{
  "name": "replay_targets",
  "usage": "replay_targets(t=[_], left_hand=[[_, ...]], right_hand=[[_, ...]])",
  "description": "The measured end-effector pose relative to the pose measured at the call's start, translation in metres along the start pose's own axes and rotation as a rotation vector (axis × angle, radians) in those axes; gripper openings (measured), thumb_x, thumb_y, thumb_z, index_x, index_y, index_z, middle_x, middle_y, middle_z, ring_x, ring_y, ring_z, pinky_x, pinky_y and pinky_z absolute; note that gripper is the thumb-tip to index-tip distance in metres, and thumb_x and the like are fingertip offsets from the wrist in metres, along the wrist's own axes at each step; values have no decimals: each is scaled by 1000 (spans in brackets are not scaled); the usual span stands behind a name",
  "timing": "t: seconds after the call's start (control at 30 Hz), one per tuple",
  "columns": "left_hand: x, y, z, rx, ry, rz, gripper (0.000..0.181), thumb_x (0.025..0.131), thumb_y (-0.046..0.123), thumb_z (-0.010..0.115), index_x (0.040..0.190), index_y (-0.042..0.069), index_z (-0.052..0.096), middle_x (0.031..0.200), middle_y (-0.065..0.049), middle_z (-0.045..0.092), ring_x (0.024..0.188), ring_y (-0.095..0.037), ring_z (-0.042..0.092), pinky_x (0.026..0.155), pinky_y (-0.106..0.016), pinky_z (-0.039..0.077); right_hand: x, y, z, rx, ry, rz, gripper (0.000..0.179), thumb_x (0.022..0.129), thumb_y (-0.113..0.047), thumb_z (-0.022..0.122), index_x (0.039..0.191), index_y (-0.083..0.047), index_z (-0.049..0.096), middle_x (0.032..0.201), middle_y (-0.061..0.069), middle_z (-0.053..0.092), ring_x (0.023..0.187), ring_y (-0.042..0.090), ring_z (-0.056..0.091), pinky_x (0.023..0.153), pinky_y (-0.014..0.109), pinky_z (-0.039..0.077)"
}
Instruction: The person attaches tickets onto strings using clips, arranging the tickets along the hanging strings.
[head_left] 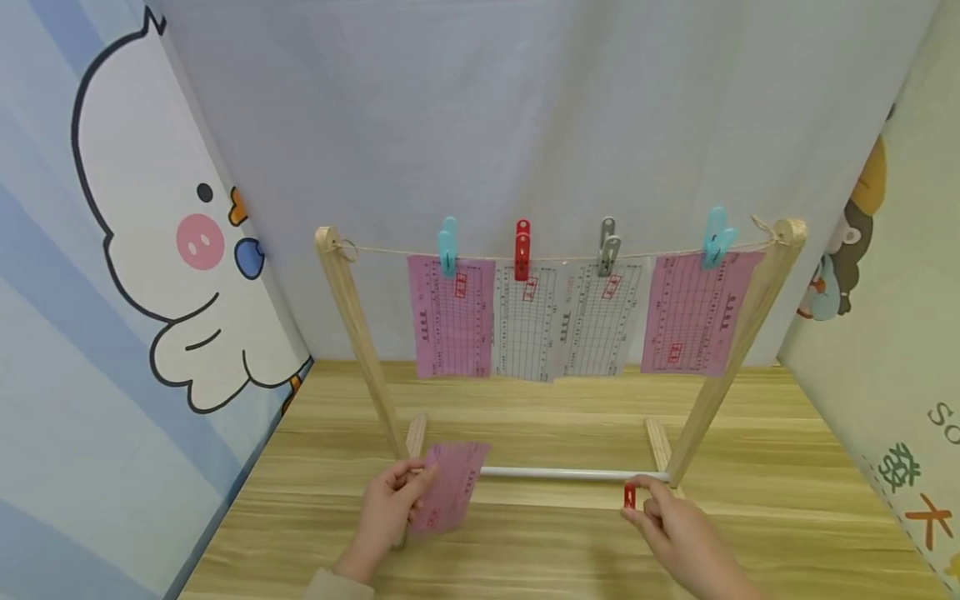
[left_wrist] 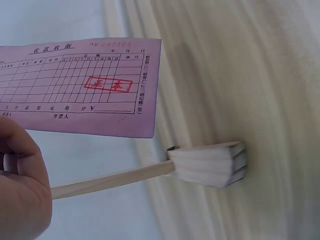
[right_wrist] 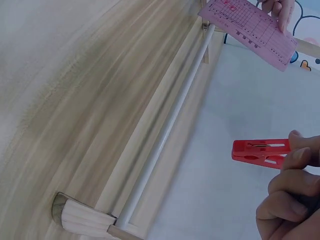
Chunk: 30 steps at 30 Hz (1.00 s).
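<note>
My left hand [head_left: 393, 506] pinches a pink receipt slip [head_left: 452, 490] by its edge, in front of the rack's left post. In the left wrist view the slip [left_wrist: 85, 90] shows a printed grid and a red stamp. Between thumb and fingers of my right hand [head_left: 672, 527] is a red clothespin [head_left: 629, 497], held near the rack's right foot. The right wrist view shows that clothespin [right_wrist: 260, 152] gripped at its handle end, its nose pointing away from the hand. Both hands are below the string [head_left: 562, 257].
Wooden posts [head_left: 360, 333] carry the string. On it hang two pink slips [head_left: 453, 321] and two white slips [head_left: 525, 325], held by blue, red and grey clothespins [head_left: 608, 247]. A white rod [head_left: 570, 473] joins the posts low down, above the wood-grain tabletop [head_left: 555, 550].
</note>
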<state>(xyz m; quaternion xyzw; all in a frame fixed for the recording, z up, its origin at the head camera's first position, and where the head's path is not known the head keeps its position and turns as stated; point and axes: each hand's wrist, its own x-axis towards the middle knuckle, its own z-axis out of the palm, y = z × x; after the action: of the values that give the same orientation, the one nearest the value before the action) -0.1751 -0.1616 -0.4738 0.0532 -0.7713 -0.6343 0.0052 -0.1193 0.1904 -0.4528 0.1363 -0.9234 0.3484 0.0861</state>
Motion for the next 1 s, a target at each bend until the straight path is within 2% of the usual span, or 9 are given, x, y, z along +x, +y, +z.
replay_targets(t=[0.13,0.3,0.43,0.67,0.8,1.0], left_hand=[[1,10,-4,-1,4,20,28,92,18,70,108,-4,69,59,4,49,49,-3,45,45,-16,40],[0,20,-9,-6,5,32,33,92,22,70,113,-3,68,61,3,49,50,-6,46,47,-18,42],[0,29,-14,-11,18,47,33,92,22,71,113,-4,67,60,3,48,50,-5,46,47,-19,42],[1,45,-21,-10,32,133,25,93,16,70,107,-5,69,58,4,49,49,-5,47,47,-17,43],[2,52,-25,-19,31,166,25,93,17,70,107,-3,70,58,4,50,50,-5,47,48,-17,43],[6,64,-29,-40,43,227,22,94,15,68,106,-3,70,56,5,50,49,-4,46,47,-17,42]], right_hand=[[4,-6,-5,4,19,-9,32,94,-14,66,120,4,58,59,-18,29,50,-6,20,44,16,27],[8,-16,-12,-39,95,-130,29,91,-9,69,116,-1,58,62,-22,32,52,-9,20,44,15,28],[13,-25,-20,-48,113,-199,30,91,-8,69,117,-1,57,63,-24,33,52,-10,20,43,15,28],[23,-38,-33,-71,120,-244,32,91,-11,69,118,1,58,63,-23,28,53,-10,17,44,13,26],[29,-42,-39,-95,131,-313,33,90,-9,70,119,0,57,64,-23,29,54,-11,16,44,12,25],[37,-53,-49,-124,118,-372,32,92,-10,69,119,-1,56,63,-24,28,55,-12,14,44,11,23]])
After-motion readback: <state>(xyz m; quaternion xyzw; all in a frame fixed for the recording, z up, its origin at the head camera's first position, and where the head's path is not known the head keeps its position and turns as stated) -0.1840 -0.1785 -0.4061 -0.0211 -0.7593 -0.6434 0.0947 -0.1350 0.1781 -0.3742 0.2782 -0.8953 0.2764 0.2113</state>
